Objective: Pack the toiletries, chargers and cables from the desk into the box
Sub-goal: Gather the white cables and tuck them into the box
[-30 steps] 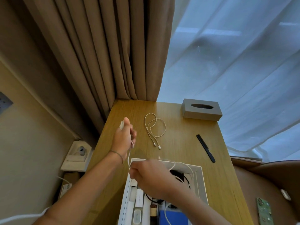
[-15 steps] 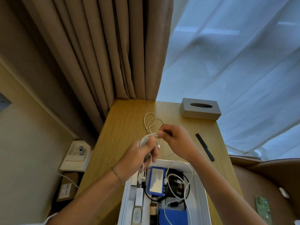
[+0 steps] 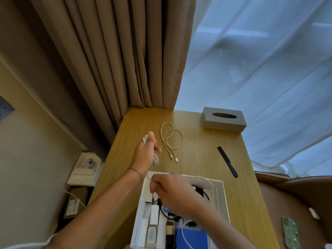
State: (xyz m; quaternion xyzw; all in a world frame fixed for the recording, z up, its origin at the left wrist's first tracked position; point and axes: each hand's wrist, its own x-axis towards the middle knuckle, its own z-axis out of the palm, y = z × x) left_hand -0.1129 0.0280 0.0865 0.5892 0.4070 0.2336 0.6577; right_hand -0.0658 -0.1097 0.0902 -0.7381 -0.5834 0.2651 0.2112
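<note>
Left hand [image 3: 146, 153] raised over desk [image 3: 201, 159] beyond box's far rim, fingers curled round coils of white cable [image 3: 146, 139]. Cable runs down to right hand [image 3: 172, 193], blurred, over box [image 3: 221, 196], fingers pinching same cable. Box on desk's near edge holds white chargers, black cable, blue case. 2nd cable [image 3: 171, 139], loosely looped, lies on desk just right of left hand. Black comb [image 3: 227, 161] well right; grey tissue box [image 3: 223, 119] at far corner.
</note>
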